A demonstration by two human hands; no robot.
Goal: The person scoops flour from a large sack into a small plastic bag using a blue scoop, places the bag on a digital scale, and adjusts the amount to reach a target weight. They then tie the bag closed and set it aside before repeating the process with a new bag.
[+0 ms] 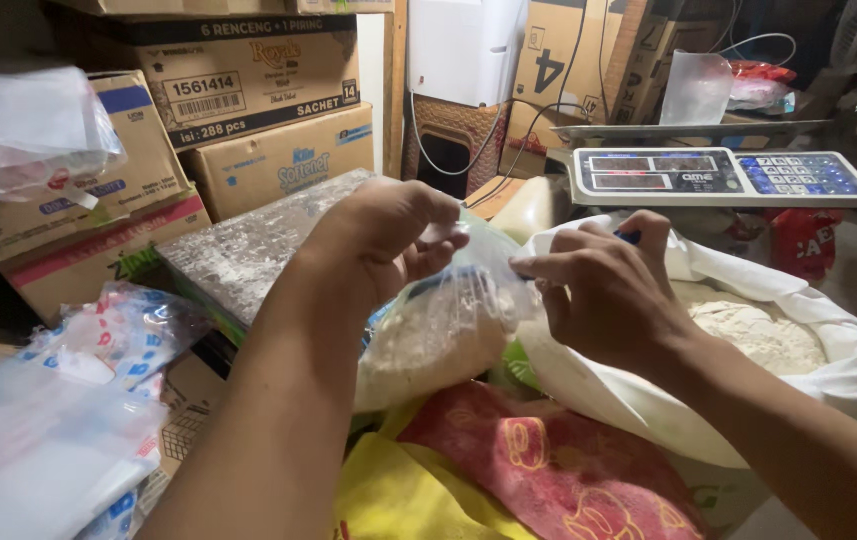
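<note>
A clear plastic bag (438, 335) partly filled with pale flour hangs in the middle of the head view. My left hand (378, 245) pinches its gathered top. My right hand (603, 290) grips the same neck from the right, fingers closed on the plastic. Just right of the bag stands a large white sack (848, 370), open, with more flour (758, 335) inside.
A digital scale (718, 177) sits behind the sack. Cardboard boxes (248, 80) are stacked at the back left. Empty clear plastic bags (38, 440) lie at lower left. A red and yellow cloth (538, 465) covers something below the bag.
</note>
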